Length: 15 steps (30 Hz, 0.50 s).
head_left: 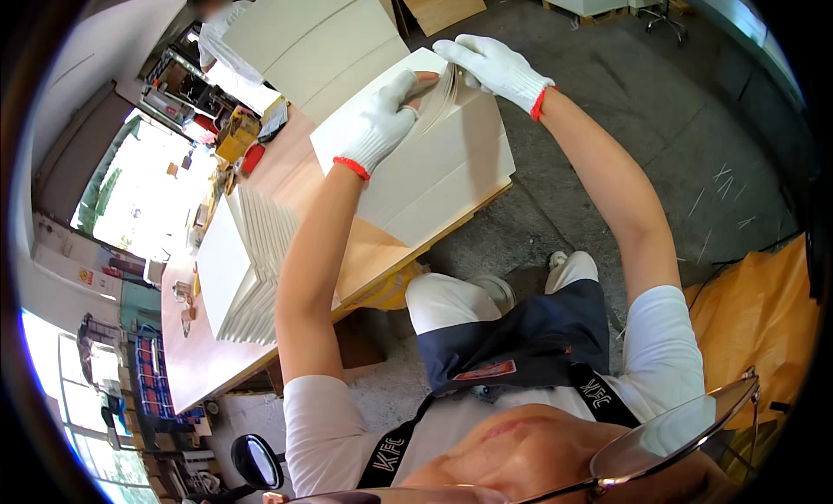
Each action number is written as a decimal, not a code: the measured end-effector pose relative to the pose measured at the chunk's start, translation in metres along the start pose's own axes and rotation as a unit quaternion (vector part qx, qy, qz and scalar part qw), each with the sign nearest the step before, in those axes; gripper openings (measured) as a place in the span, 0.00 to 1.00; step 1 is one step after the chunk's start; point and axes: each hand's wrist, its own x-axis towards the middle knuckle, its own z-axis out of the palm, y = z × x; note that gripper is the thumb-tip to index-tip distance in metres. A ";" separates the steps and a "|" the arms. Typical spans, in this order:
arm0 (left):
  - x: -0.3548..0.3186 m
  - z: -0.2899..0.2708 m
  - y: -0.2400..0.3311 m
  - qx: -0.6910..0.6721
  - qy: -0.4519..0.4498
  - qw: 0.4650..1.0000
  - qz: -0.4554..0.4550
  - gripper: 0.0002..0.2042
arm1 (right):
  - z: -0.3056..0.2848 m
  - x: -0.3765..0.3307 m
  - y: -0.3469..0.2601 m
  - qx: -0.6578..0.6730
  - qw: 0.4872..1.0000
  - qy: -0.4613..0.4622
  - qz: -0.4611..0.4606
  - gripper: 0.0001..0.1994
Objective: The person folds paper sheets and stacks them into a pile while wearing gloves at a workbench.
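A tall stack of white card sheets [442, 170] stands near the edge of the wooden table in front of me. The upper sheets are bent up and fanned along their near edge. My left hand [382, 121], in a white knit glove with bare fingertips showing, is closed on that fanned edge from the left. My right hand [501, 70], also gloved in white with a red cuff, grips the sheets at their far right corner. Its fingertips are partly hidden behind the paper.
On the wooden table [282, 161] a second white stack [252, 270], with staggered folded edges, lies left of my left arm. Large white boards [321, 49] stand beyond. A person [221, 36] is at the far left. Orange sheeting [755, 304] lies at right; thin scraps litter the floor.
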 end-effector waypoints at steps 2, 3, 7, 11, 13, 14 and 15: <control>0.005 0.002 -0.017 -0.047 0.001 0.998 -0.037 0.17 | 0.002 -0.001 0.007 0.029 0.999 0.019 -0.009 0.30; 0.006 0.003 -0.012 -0.054 -0.003 0.998 -0.041 0.16 | 0.005 -0.001 0.014 0.028 0.998 0.041 -0.033 0.30; 0.004 0.003 0.003 -0.067 -0.012 0.996 -0.052 0.19 | 0.014 -0.004 0.023 0.043 0.993 0.092 -0.062 0.28; 0.005 0.003 0.001 -0.079 -0.005 0.995 -0.055 0.22 | 0.013 -0.010 0.019 0.029 0.993 0.095 -0.056 0.26; 0.005 0.004 -0.006 -0.079 0.001 0.996 -0.042 0.22 | 0.012 -0.011 0.018 0.033 0.995 0.080 -0.042 0.26; 0.005 0.004 -0.008 -0.079 0.004 0.996 -0.036 0.22 | 0.014 -0.011 0.019 0.031 0.994 0.089 -0.052 0.26; 0.006 0.003 -0.008 -0.083 0.001 0.996 -0.039 0.22 | 0.015 -0.009 0.022 0.028 0.993 0.099 -0.060 0.26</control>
